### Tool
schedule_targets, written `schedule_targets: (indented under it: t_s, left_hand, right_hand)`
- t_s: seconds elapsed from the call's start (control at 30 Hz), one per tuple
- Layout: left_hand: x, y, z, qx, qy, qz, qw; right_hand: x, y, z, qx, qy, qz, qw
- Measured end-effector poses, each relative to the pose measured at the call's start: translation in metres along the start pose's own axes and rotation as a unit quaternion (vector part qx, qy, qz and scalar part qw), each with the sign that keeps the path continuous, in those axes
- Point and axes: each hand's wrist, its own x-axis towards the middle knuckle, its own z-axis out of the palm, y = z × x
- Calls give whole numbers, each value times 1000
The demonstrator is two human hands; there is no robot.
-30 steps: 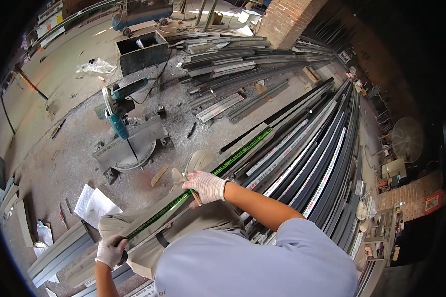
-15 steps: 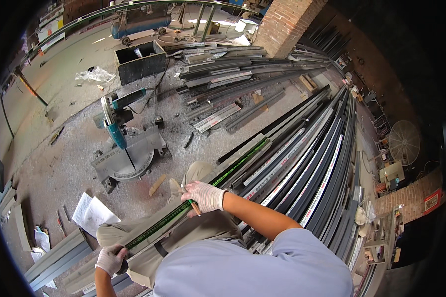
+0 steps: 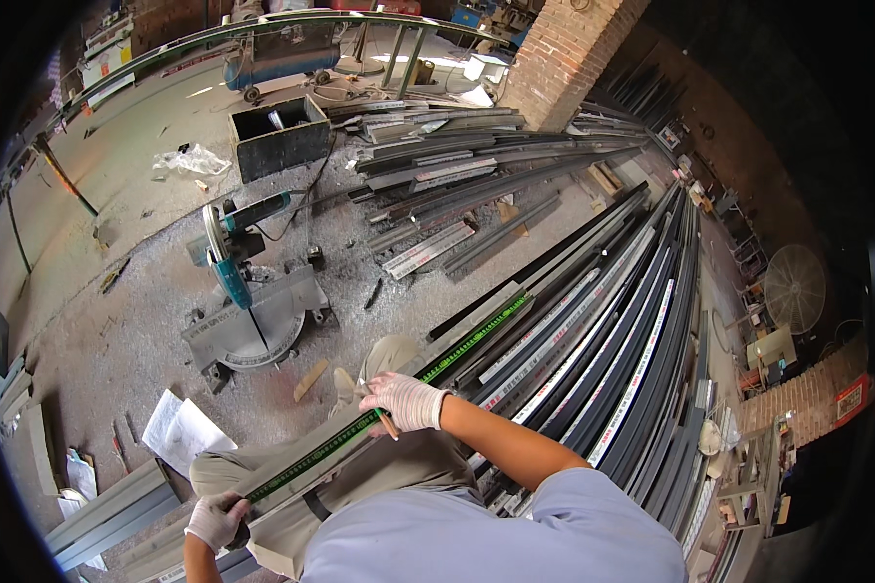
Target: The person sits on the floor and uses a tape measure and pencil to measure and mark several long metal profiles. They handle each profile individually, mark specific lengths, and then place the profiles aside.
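A green tape measure blade [image 3: 313,457] lies stretched along a long grey metal profile [image 3: 284,455] resting across my lap. My left hand [image 3: 214,520], in a pale glove, is closed round the dark tape measure case [image 3: 240,535] at the near left end. Farther up the profile, my gloved right hand [image 3: 405,400] presses down at the blade with fingers closed. A short wooden pencil [image 3: 389,424] sticks out from under its fingers. Beyond the right hand the blade carries on up to the far right.
A teal mitre saw [image 3: 231,282] stands on the dusty floor ahead. Many long profiles [image 3: 608,330] are stacked to my right, with shorter offcuts [image 3: 437,248] farther off. White paper sheets [image 3: 180,428] lie by my left knee. A black bin [image 3: 282,141] stands behind the saw.
The whole scene sits slightly lower in the picture. Both hands keep their grip and their places along the profile, and the tape blade stays stretched out.
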Motion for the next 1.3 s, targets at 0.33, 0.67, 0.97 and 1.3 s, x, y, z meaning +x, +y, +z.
schedule_targets:
  t_s: [0.33, 0.67, 0.97, 1.3]
  left_hand:
    - [-3, 9, -3, 34, 4, -9, 999]
    - [-5, 13, -2, 155, 40, -132, 978]
    - [8, 15, -15, 159, -51, -186, 968]
    - [12, 10, -6, 47, -44, -157, 985]
  right_hand:
    - [-2, -5, -3, 0, -30, 16, 999]
    - [-1, -5, -5, 15, -27, 23, 999]
    - [-7, 0, 13, -26, 18, 0, 1000]
    - [-20, 8, 30, 26, 154, -70, 985]
